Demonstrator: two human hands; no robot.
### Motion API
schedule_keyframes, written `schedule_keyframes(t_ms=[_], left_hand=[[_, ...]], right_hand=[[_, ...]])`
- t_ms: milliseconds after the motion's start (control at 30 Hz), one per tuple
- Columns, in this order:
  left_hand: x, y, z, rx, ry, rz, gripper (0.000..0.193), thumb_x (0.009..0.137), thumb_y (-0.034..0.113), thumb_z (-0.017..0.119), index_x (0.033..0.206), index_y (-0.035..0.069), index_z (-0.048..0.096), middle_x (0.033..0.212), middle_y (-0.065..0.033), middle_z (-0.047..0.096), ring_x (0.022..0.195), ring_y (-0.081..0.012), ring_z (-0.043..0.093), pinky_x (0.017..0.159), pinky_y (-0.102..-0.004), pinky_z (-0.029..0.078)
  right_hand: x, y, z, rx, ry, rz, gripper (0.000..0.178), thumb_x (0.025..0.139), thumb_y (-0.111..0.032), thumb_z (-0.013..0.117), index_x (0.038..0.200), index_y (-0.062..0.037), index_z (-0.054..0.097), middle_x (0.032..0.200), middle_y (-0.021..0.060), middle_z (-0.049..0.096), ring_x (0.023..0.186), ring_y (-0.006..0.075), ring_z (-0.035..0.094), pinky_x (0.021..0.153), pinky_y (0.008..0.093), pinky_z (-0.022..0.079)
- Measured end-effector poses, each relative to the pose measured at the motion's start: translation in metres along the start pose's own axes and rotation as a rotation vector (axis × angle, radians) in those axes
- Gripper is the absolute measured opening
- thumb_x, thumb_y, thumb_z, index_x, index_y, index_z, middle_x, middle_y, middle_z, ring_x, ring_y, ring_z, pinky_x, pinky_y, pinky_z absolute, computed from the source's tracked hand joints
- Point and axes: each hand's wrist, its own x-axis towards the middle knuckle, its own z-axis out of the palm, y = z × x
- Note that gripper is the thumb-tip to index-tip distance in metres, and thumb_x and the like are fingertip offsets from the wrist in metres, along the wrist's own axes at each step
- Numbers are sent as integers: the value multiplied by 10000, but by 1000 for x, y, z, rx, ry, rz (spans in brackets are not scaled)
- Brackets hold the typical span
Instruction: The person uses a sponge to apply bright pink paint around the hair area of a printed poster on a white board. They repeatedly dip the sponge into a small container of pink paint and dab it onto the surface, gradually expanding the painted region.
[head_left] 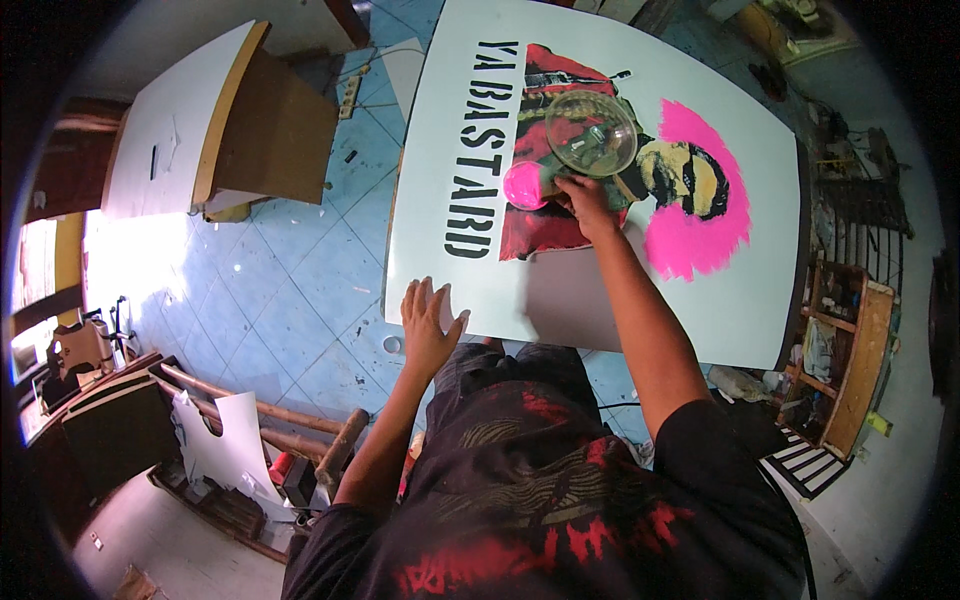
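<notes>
A large white board carries a painted figure with bright pink hair, a red jacket and a row of black stencilled letters. My right hand reaches over the jacket, its fingers closed at the side of a small cup of pink paint; the fingertips are partly hidden. Just beyond that hand is a round clear plastic bowl with something small and pale in it. My left hand lies on the board's near left edge, fingers spread and holding nothing.
A white-topped cabinet stands at the far left on blue tiles. Wooden poles and white sheet offcuts lie lower left. A wooden shelf leans at the right. A small round lid is below the board's edge.
</notes>
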Motion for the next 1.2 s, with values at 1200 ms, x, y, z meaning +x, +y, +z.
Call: schedule_keyframes(t_ms=[1200], left_hand=[[247,202,188,510,-276,904,548,933,171,501,1470,119,407,1529,-185,374,1315,-371,480,1057,-479,439]], right_hand=[[-74,-61,-261,-332,293,-265,344,893,-207,726,1127,42,681,984,79,706,890,121,645,769,264,524]])
